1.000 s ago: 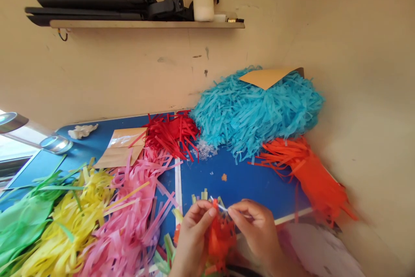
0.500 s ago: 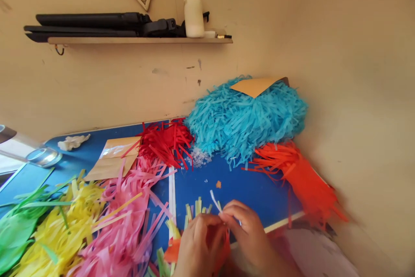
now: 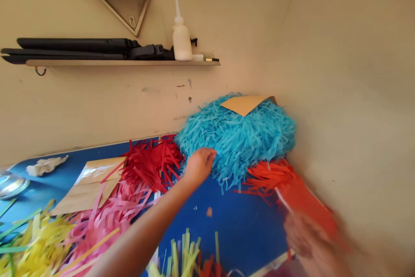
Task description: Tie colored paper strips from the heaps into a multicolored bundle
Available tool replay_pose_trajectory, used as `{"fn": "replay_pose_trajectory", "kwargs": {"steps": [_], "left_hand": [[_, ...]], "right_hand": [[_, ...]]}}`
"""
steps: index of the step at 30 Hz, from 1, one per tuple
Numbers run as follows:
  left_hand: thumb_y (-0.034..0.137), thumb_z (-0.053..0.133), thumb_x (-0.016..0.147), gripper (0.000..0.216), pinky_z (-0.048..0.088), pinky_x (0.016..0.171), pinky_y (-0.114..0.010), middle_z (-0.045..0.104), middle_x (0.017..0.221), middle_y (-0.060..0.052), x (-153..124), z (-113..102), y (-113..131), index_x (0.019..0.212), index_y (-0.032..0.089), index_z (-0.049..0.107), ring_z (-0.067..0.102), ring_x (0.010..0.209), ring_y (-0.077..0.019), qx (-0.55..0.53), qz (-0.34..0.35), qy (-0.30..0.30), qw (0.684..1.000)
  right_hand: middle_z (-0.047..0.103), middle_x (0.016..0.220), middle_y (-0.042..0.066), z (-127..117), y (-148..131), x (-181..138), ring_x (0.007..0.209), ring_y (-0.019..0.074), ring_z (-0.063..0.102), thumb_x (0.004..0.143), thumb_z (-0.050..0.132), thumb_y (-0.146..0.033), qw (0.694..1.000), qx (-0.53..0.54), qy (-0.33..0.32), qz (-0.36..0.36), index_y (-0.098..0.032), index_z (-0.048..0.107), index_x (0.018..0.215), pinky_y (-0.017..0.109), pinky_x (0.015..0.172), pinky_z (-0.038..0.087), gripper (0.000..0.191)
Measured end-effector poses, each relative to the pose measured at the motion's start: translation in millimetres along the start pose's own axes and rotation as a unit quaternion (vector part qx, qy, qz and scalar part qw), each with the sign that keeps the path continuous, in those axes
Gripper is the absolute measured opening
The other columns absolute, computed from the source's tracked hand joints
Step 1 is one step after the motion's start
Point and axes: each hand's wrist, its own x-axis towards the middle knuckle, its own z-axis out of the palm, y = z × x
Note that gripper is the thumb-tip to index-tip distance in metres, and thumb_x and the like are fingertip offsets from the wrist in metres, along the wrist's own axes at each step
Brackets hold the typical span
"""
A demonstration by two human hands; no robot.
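My left hand (image 3: pixel 198 165) reaches far forward over the blue table (image 3: pixel 240 221). It sits at the near edge of the big turquoise shredded-paper pile (image 3: pixel 238 136), beside the red paper strips (image 3: pixel 149 164). Its fingers are bunched together and point down, and what they pinch is hidden. My right hand (image 3: pixel 306 236) is low at the right, smeared by motion, in front of the orange paper strips (image 3: pixel 292 188). A thin white strip (image 3: pixel 282 198) sticks up out of it. Yellow-green and orange strip ends (image 3: pixel 186 255) lie at the bottom edge.
Pink strips (image 3: pixel 113 212) and yellow strips (image 3: pixel 35 246) cover the left of the table, with a brown paper bag (image 3: pixel 84 184) and a crumpled white scrap (image 3: pixel 45 165) behind them. A wall shelf (image 3: pixel 123 63) carries a white glue bottle (image 3: pixel 181 37) and black items. Walls close the back and right.
My hands were together near the front working an orange bundle. They have parted: the left has shot forward to the turquoise pile, the right has swung right with the white strip. The camera tilted up.
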Motion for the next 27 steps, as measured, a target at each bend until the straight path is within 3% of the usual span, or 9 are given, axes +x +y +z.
{"fn": "replay_pose_trajectory", "kwargs": {"steps": [3,6,10,17,22,27], "left_hand": [[0.013,0.048,0.090,0.032,0.040,0.101,-0.043,0.064,0.119,-0.019,74,-3,-20,0.114,0.012,0.069,0.058,0.113,-0.0302,0.090,-0.005,0.058,0.994],[0.012,0.057,0.085,0.030,0.040,0.103,-0.041,0.064,0.119,-0.016,99,-1,-31,0.111,0.016,0.071,0.054,0.118,-0.0308,0.159,0.007,0.057,0.986],[0.018,0.064,0.083,0.018,0.045,0.097,-0.037,0.069,0.111,-0.011,102,-6,-34,0.094,0.021,0.077,0.057,0.114,-0.0293,0.210,0.013,0.032,0.977],[0.033,0.066,0.084,0.019,0.046,0.089,-0.036,0.076,0.100,-0.009,111,-45,-17,0.096,0.025,0.078,0.066,0.099,-0.0285,0.193,-0.002,0.033,0.981],[0.028,0.067,0.079,0.011,0.045,0.085,-0.034,0.075,0.085,-0.008,107,-63,-4,0.079,0.022,0.076,0.067,0.091,-0.0265,0.097,-0.015,0.108,0.989],[0.035,0.064,0.076,0.018,0.049,0.064,-0.028,0.068,0.066,-0.004,109,-61,-1,0.075,0.018,0.066,0.064,0.064,-0.0177,-0.089,-0.065,0.227,0.968]], "right_hand": [[0.024,0.053,-0.010,13,33,9,0.046,0.0032,0.015,0.069,0.080,-0.060,0.999,0.024,-0.029,0.038,-0.017,0.060,0.070,0.017,0.044,0.017,0.047],[0.025,0.054,-0.009,5,40,20,0.047,0.0032,0.016,0.068,0.080,-0.061,0.997,0.037,-0.032,0.058,-0.017,0.059,0.072,0.017,0.045,0.017,0.048],[0.027,0.055,-0.009,-7,42,27,0.048,0.0029,0.017,0.066,0.082,-0.060,0.996,0.029,-0.023,0.076,-0.017,0.059,0.072,0.017,0.045,0.016,0.050],[0.023,0.055,-0.010,-1,50,25,0.049,0.0032,0.013,0.069,0.080,-0.060,0.996,0.042,-0.026,0.074,-0.016,0.063,0.076,0.017,0.045,0.014,0.048],[0.023,0.053,-0.010,3,51,21,0.047,0.0028,0.013,0.065,0.081,-0.063,0.995,0.042,-0.029,0.080,-0.016,0.063,0.075,0.018,0.044,0.013,0.051],[0.026,0.053,-0.010,7,51,14,0.047,0.0028,0.015,0.063,0.083,-0.062,0.995,0.039,-0.024,0.089,-0.017,0.062,0.073,0.018,0.045,0.013,0.051]]}}
